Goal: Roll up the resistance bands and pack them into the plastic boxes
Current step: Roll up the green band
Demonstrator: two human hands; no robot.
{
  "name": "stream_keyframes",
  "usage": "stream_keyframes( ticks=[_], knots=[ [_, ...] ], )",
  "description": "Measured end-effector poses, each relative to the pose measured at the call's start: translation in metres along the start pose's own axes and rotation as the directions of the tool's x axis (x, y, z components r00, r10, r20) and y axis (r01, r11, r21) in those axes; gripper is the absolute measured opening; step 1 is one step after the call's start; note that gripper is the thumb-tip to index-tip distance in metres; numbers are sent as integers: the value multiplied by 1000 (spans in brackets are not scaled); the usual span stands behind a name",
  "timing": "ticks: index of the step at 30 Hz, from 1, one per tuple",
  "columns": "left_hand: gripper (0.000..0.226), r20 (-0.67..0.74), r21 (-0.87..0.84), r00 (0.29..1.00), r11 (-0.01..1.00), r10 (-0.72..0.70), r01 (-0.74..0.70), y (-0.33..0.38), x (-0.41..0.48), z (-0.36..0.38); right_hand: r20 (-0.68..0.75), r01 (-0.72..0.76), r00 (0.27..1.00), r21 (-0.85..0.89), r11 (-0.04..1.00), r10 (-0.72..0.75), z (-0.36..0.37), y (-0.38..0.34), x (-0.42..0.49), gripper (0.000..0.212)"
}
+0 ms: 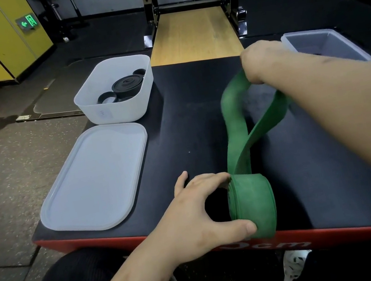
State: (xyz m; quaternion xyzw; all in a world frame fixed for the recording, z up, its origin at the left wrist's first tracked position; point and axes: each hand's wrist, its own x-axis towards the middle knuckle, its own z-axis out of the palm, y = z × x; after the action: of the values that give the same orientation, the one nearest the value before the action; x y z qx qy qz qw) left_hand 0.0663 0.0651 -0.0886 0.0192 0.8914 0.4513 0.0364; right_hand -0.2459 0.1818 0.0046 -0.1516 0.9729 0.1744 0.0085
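A green resistance band lies partly rolled near the front edge of the black box top. My left hand grips the rolled part between thumb and fingers. The loose loop runs away from me and is lifted off the surface, where my right hand holds its far end in a fist. A translucent white plastic box stands at the back left with rolled black bands inside. A second clear box stands at the back right, partly hidden by my right arm.
A translucent lid lies flat at the front left, below the white box. The black surface has a red front edge. My knees sit below it. Beyond are a wooden platform and a squat rack.
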Motion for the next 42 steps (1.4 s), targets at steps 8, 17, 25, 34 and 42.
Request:
stream_keyframes(
  ticks=[8,17,25,34,42],
  knots=[
    [93,-3,-16,1000,999,28,-28,0,0,-2,76,-85,995,187,979,72,-7,16,5,21],
    [90,-14,-7,999,999,33,-33,1,1,-1,269,-272,960,961,-43,-75,22,22,11,38],
    [91,-3,-6,1000,1000,13,-13,0,1,-1,-43,44,999,990,-131,16,56,2,0,60],
    [88,0,-10,999,999,36,-36,-2,2,0,199,-207,965,978,-30,-170,77,-13,-37,42],
    [81,-13,29,998,998,64,-64,-4,4,2,39,-83,986,959,270,162,69,-18,-36,83]
  ],
)
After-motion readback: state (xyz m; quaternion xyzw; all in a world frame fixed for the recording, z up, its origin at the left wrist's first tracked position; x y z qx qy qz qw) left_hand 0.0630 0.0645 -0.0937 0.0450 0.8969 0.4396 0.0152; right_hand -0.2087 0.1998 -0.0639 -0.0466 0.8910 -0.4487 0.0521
